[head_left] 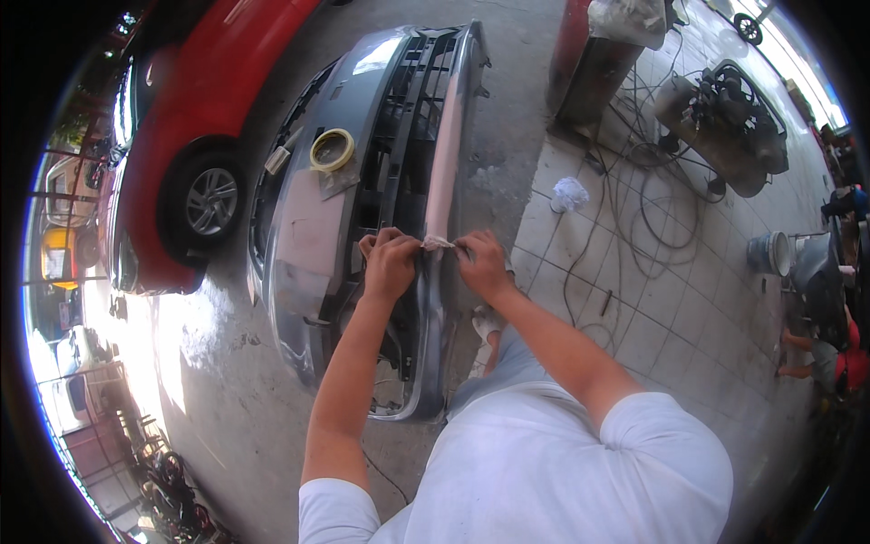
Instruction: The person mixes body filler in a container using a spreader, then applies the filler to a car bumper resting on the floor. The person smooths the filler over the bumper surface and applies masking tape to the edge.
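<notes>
In front of me a dark grey car bumper (319,118) lies on the floor, with pinkish filler patches (308,227) on it. Both hands meet over its near-right edge, where a long pink-coated strip (444,172) ends. A small pale crumpled strip (438,242) spans the gap between my fingers; its material is hard to make out. My left hand (390,263) pinches its left end, and my right hand (482,263) pinches its right end. A yellow roll of tape (315,154) rests on the bumper, over a greyish sheet (338,181).
A small pale block (276,161) sits at the bumper's left. Beyond stands a red car (154,163). On the tiles to the right are a crumpled white wad (569,194), tangled cables (648,199), a compressor (716,127) and a bucket (768,253). Another person (850,358) is far right.
</notes>
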A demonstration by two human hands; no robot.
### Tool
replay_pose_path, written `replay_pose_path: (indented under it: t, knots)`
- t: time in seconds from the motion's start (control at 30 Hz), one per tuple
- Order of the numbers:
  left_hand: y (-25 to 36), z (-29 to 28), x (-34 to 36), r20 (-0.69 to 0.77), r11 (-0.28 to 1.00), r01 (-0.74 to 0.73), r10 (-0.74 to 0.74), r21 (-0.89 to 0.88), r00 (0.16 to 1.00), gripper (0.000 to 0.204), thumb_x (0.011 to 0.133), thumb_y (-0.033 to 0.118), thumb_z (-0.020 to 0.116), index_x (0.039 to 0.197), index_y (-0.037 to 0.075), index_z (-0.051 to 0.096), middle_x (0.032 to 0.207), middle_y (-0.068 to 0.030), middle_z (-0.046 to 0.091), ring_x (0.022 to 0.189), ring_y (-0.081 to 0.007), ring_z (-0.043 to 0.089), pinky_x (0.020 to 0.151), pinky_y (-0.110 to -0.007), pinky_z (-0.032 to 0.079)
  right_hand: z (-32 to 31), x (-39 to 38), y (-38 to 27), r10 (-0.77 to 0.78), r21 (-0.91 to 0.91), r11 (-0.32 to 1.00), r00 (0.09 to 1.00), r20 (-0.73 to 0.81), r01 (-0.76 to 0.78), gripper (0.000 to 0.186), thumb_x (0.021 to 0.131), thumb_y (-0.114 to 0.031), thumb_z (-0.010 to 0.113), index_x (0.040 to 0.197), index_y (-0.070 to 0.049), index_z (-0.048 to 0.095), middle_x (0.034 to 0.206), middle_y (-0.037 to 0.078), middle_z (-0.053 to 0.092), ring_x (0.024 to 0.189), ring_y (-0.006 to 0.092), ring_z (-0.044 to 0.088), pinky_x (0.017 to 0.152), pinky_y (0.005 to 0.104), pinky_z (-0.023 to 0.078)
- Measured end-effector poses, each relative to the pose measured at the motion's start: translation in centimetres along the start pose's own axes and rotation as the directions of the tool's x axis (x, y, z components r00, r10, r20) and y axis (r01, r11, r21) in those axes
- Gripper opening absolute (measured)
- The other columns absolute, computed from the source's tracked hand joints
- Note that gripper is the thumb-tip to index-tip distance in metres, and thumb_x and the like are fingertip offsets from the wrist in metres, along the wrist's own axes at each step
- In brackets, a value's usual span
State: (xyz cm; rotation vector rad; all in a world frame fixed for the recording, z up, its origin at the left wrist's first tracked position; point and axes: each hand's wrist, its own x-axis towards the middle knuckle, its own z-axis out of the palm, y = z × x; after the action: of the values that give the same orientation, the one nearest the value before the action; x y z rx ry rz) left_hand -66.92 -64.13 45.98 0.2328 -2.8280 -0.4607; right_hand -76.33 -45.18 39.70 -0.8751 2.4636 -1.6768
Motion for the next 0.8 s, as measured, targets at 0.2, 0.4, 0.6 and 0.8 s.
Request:
replay_pose_path:
  t: [0.2, 0.4, 0.6, 0.8]
  knots:
    - [0.1, -0.3, -0.9, 0.000, 1.000, -0.022, 0.022, -0.022, 1.000, 0.018, 0.082, 0.002, 0.069, 0.092, 0.012, 0.081, 0.099, 0.0000, 0.079, 0.109, -0.0210, 0.066, 0.099, -0.045, 0.033, -0.3, -1.1, -0.7, 0.026, 0.030, 0.999, 0.999, 0.029, -0.027, 0.009, 0.085, -0.004, 0.073, 0.093, -0.004, 0.076, 0.094, 0.012, 0.071, 0.095, 0.0374, 0.062, 0.087, 0.0462, 0.049]
    - [0.4, -1.5, -1.6, 0.110, 0.999, -0.014, 0.017, -0.035, 0.994, 0.017, 0.082, 0.002, 0.069, 0.091, 0.011, 0.080, 0.099, -0.0008, 0.079, 0.113, -0.0215, 0.064, 0.103, -0.047, 0.032, -0.4, -2.2, -0.8, 0.030, 0.037, 0.999, 0.998, 0.058, -0.032, 0.008, 0.083, -0.004, 0.074, 0.091, -0.004, 0.076, 0.094, 0.012, 0.072, 0.095, 0.0360, 0.062, 0.087, 0.0456, 0.049]
    - [1.4, -7.5, -1.3, 0.475, 0.999, 0.019, 0.008, -0.051, 0.880, 0.016, 0.090, 0.006, 0.069, 0.101, 0.013, 0.079, 0.098, -0.0055, 0.074, 0.112, -0.0235, 0.062, 0.107, -0.047, 0.030, -5.5, -0.7, -3.1, 0.071, -0.012, 0.997, 0.887, 0.457, -0.074, 0.015, 0.082, -0.007, 0.074, 0.096, -0.006, 0.080, 0.093, 0.012, 0.073, 0.097, 0.0332, 0.062, 0.087, 0.0433, 0.050]
    - [1.9, -14.8, -1.0, 0.557, 0.977, 0.121, -0.002, -0.176, 0.830, 0.010, 0.098, 0.017, 0.072, 0.105, 0.015, 0.079, 0.097, -0.0068, 0.070, 0.106, -0.0253, 0.062, 0.108, -0.043, 0.030, -10.0, 4.2, -9.9, 0.016, -0.017, 1.000, 0.697, 0.717, -0.005, 0.018, 0.088, -0.011, 0.075, 0.105, -0.006, 0.081, 0.094, 0.017, 0.077, 0.088, 0.0335, 0.070, 0.082, 0.0425, 0.054]
